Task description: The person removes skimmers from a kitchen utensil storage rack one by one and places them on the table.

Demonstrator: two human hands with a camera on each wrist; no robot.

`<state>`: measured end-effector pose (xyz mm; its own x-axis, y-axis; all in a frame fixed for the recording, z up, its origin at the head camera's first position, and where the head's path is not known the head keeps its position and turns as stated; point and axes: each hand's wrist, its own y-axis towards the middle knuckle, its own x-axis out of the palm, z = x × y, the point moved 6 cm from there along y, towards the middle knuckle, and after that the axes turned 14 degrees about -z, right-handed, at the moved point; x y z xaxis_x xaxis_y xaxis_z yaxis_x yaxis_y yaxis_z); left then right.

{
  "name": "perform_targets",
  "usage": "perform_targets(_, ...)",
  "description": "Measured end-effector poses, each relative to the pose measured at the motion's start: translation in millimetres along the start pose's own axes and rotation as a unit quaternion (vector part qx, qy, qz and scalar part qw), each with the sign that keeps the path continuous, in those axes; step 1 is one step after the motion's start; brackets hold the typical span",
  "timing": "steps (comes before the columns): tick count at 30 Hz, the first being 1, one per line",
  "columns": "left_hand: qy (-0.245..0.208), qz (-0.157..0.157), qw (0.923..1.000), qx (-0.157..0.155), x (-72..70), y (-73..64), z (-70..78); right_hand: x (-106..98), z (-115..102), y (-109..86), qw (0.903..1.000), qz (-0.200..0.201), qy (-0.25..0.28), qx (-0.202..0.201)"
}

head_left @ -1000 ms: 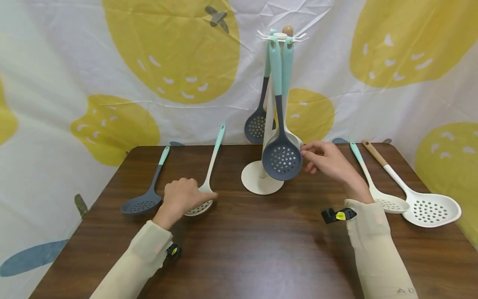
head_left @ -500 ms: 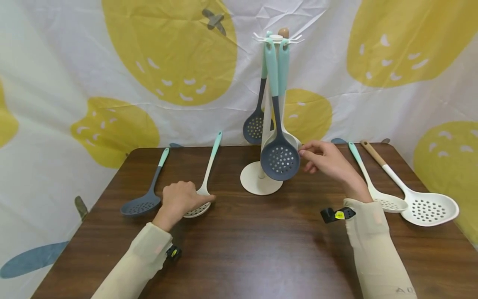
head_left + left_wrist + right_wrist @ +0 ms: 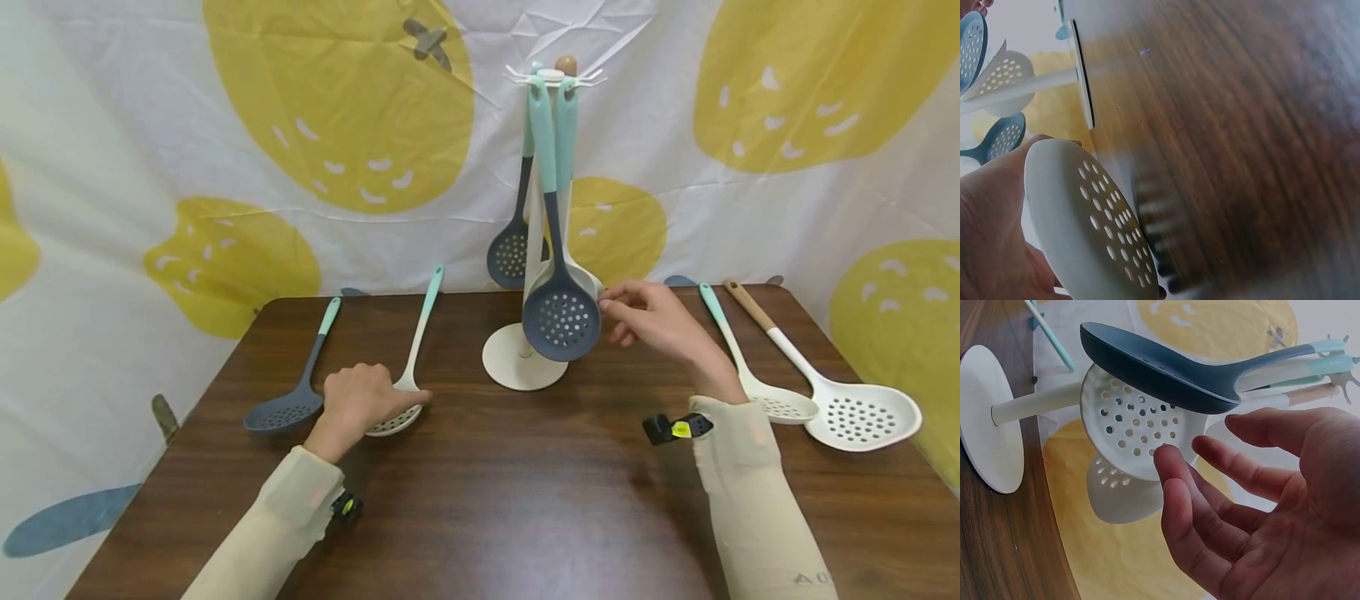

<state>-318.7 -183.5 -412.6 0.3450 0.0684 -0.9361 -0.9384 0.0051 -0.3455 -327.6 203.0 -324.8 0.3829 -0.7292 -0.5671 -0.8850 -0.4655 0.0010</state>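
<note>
My left hand [image 3: 360,403] lies over the bowl of a white skimmer [image 3: 406,385] with a mint handle end, gripping it by the sides. In the left wrist view that perforated bowl [image 3: 1094,219] sits close over the table, the thumb at one edge and a fingertip at the other. My right hand [image 3: 647,321] has loosely bent fingers beside a dark grey skimmer [image 3: 562,323] hanging from a white utensil stand [image 3: 517,372]. In the right wrist view, its thumb and fingers are apart, with fingertips at the rim of a white skimmer [image 3: 1138,434] hanging behind the grey one.
Another grey skimmer [image 3: 283,412] lies at the left of the dark wooden table [image 3: 495,500]. On the right lie a mint-handled white skimmer [image 3: 783,405] and a larger wood-handled one [image 3: 862,419]. A further grey skimmer [image 3: 510,254] hangs behind the stand's pole. Lemon-print cloth [image 3: 360,250] covers the back.
The head view has shifted slightly, and the hanging utensils appear a little further left. Both hands keep nearly the same position and pose.
</note>
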Motion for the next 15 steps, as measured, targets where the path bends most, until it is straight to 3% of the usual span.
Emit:
perform_targets(7, 0.006, 0.003, 0.9999, -0.01, -1.0, 3.0, -4.8, 0.3, 0.6, -0.2, 1.0, 0.0, -0.001, 0.005)
perform_targets(15, 0.007, -0.015, 0.9998, -0.011, -2.9, 4.1, -8.7, 0.4, 0.8, -1.1, 1.0, 0.0, 0.001, 0.002)
